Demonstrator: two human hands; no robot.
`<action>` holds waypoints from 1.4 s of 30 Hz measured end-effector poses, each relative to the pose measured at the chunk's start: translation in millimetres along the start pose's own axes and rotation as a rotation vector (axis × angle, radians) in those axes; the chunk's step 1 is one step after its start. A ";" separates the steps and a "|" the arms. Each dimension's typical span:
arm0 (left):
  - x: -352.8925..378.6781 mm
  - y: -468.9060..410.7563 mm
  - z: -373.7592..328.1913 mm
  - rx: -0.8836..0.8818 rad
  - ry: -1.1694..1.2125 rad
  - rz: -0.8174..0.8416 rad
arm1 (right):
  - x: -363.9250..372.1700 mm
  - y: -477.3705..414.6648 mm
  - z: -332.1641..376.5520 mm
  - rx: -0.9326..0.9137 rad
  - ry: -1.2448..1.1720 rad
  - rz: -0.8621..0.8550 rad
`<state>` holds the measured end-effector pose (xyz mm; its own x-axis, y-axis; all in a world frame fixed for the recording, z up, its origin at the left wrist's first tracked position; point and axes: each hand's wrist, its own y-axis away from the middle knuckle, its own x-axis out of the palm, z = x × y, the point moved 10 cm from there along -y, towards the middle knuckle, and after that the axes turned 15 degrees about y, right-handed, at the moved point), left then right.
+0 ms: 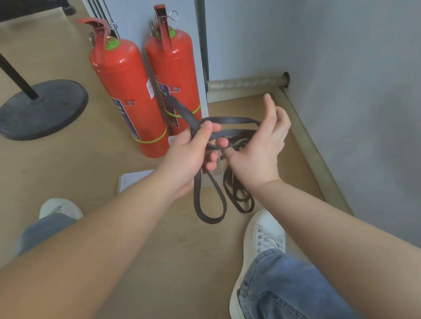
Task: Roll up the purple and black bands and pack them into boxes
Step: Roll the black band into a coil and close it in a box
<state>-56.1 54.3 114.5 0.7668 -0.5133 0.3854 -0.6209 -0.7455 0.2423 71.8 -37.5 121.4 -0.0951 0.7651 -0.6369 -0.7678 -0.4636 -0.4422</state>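
Note:
A wide dark band (228, 121) is looped in the air in front of me. My left hand (190, 156) grips it where its strands cross, and a loop of it (209, 202) hangs down below that hand. My right hand (261, 147) has its fingers hooked through the right end of the loop, with the index finger pointing up. A thinner black band (238, 193) dangles in tangled loops under my right hand. A white box (134, 178) lies on the floor behind my left forearm, partly hidden.
Two red fire extinguishers (128, 95) stand against the wall ahead. A black round stand base (42, 109) sits at the left. A grey pipe (310, 151) runs along the wall at the right. My white shoes (259, 254) are on the tan floor.

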 end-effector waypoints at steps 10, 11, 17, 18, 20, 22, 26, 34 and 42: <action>-40.2 -36.6 39.1 -0.067 0.285 -0.140 | 129.7 30.5 -73.2 -0.075 0.213 0.926; -49.5 -38.0 41.9 -0.067 0.295 -0.182 | 135.0 34.5 -82.7 -0.069 0.265 0.986; -105.7 -44.4 37.4 -0.031 0.318 -0.437 | 131.6 38.5 -154.3 -0.009 0.530 1.093; -110.8 -45.5 41.2 -0.052 0.228 -0.441 | 126.7 33.0 -155.7 0.036 0.473 1.042; -110.6 -47.8 52.0 -0.074 0.005 -0.379 | 117.8 18.6 -145.6 0.101 0.333 0.933; -98.7 -48.7 62.7 -0.058 -0.133 -0.278 | 108.7 0.6 -122.1 0.104 0.196 0.836; -65.1 -51.6 73.0 -0.049 -0.262 -0.135 | 81.4 -36.4 -61.4 0.053 -0.060 0.667; -13.6 -54.4 70.4 -0.097 -0.208 0.129 | 70.2 -39.9 0.6 0.112 -0.501 0.839; -42.0 -50.4 49.6 -0.040 -0.290 -0.038 | 53.9 -54.0 -40.5 0.051 -0.068 0.747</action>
<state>-48.9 92.4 42.0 0.8005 -0.5898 0.1064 -0.5925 -0.7519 0.2890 133.8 10.7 85.4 -0.6399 0.2815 -0.7151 -0.5119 -0.8501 0.1234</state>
